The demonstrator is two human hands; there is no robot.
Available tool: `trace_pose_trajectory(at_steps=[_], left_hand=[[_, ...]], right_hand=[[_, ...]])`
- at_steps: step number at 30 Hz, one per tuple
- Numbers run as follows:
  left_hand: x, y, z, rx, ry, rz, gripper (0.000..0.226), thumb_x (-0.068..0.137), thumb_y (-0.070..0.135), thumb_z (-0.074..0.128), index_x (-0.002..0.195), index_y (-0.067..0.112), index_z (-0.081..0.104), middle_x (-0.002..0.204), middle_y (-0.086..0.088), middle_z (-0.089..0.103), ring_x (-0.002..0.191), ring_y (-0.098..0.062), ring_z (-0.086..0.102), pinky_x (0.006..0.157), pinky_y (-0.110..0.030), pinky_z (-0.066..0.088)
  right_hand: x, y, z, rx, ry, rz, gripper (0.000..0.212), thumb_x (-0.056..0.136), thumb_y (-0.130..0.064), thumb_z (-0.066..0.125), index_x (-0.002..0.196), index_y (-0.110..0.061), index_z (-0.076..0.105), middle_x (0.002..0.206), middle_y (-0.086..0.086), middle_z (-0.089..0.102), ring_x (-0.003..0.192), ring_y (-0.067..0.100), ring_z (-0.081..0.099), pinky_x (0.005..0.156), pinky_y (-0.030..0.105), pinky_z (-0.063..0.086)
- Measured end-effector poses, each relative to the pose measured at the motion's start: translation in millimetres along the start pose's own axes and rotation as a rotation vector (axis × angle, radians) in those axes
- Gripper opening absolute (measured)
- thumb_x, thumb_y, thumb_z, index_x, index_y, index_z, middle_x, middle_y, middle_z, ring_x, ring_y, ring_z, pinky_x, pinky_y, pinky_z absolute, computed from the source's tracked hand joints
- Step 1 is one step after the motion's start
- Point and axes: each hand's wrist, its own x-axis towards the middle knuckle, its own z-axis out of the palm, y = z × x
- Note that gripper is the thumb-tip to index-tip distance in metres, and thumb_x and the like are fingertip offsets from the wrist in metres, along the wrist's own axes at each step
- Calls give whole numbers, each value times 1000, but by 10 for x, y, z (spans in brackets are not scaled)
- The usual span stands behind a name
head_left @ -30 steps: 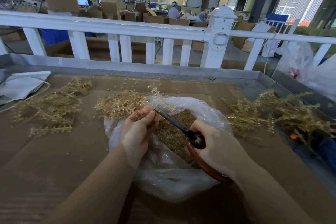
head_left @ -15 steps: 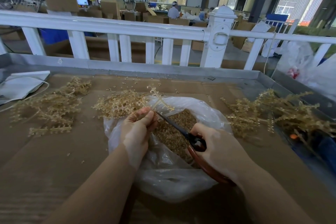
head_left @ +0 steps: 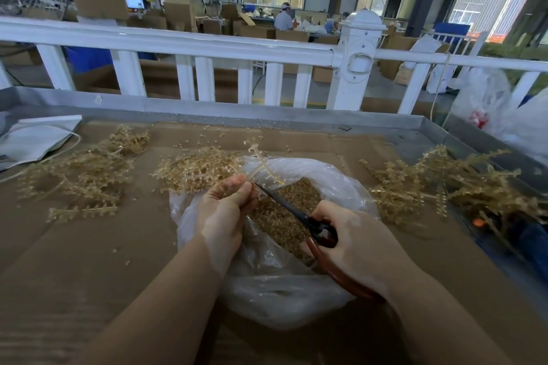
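Head view, looking down over the desk (head_left: 89,261). Pinched a branched amber plastic sprig (head_left: 261,161) between the thumb and curled fingers of the left hand (head_left: 225,210), just above the open mouth of a clear plastic bag (head_left: 267,290). Gripped red-handled scissors (head_left: 284,205) in the right hand (head_left: 353,241), fingers curled through and round the loops. Set the blade tips right against the sprig beside the left thumb, blades nearly closed as far as could be told. Already in the bag: a heap of small snipped pieces (head_left: 299,191).

Judged the step to be clipping the small parts off the stem. Probably best done by keeping the sprig over the bag mouth so as to drop each piece inside, by cutting close to the stem, and by holding the thumb clear of the blades. Could scatter otherwise — to judge by loose bits on the desk near its far rim.

Left lying on the desk, all of similar sprigs: a left pile (head_left: 83,175), a middle pile (head_left: 192,169) just behind the left hand, and a right pile (head_left: 444,187).

Found no brand, label or writing that could be read — only a lit screen (head_left: 135,1) far beyond the white railing (head_left: 178,41), too small to make out.
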Motion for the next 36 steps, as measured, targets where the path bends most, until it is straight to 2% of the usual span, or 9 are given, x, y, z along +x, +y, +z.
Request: trace_pose_trajectory(at_steps=[2,6,10,14,17,22,27,32,36], left_hand=[[-11,-4,1,25,2,22,19,85,-11,57,82,7,59,63,-3,63,55,-11,64,53,-18,54],[-27,-17,12,68,2,66,19,84,-11,58,79,8,59,69,-5,60,59,-13,61,55,-17,55],[-37,-14,15,74,-1,75,19,84,-11,58,80,7,59,71,-7,60,54,-10,62,56,-17,54],[-45,-7,17,78,2,72,19,85,-11,58,81,8,59,74,-7,60,60,-12,61,57,-16,54],[-56,-6,18,72,-4,81,20,85,-12,57,81,7,58,73,-7,60,53,-9,62,54,-15,53],[-59,-17,15,95,-4,89,18,86,-12,55,85,6,59,77,-8,59,58,-11,61,52,-14,52],[-66,-13,21,80,-20,88,17,85,-12,55,84,5,59,74,-8,59,58,-11,61,54,-15,53],[-50,-27,27,88,-7,84,18,86,-12,55,85,6,59,78,-8,59,70,-17,59,57,-15,53],[-36,-34,22,98,2,87,18,86,-12,56,84,6,59,77,-7,60,70,-15,59,56,-14,53]], right_hand=[[0,3,-4,-15,-1,-6,21,84,-48,63,93,-37,48,82,-17,60,74,0,56,60,8,38],[-5,9,-7,-28,-4,0,24,82,-51,63,91,-40,44,78,-19,55,70,-2,50,54,7,31],[-2,13,-15,-5,-15,0,26,81,-54,63,92,-37,47,79,-19,55,73,0,53,57,7,32],[-11,9,-20,28,-9,6,28,81,-58,60,92,-35,49,81,-17,58,77,1,56,60,11,36],[-20,1,-17,36,-9,15,29,81,-60,60,92,-35,50,81,-19,57,77,0,56,60,10,35],[-8,6,-19,48,-1,25,30,79,-60,60,90,-35,48,75,-17,56,72,2,55,60,17,39],[4,13,-18,73,-4,35,31,79,-60,60,91,-33,51,83,-15,61,80,4,58,72,26,50],[15,20,-1,92,-8,47,32,78,-60,63,89,-32,52,79,-17,60,73,-2,56,62,14,43],[10,26,-5,112,-23,47,32,76,-58,67,90,-32,54,80,-19,58,71,-8,54,65,12,45]])
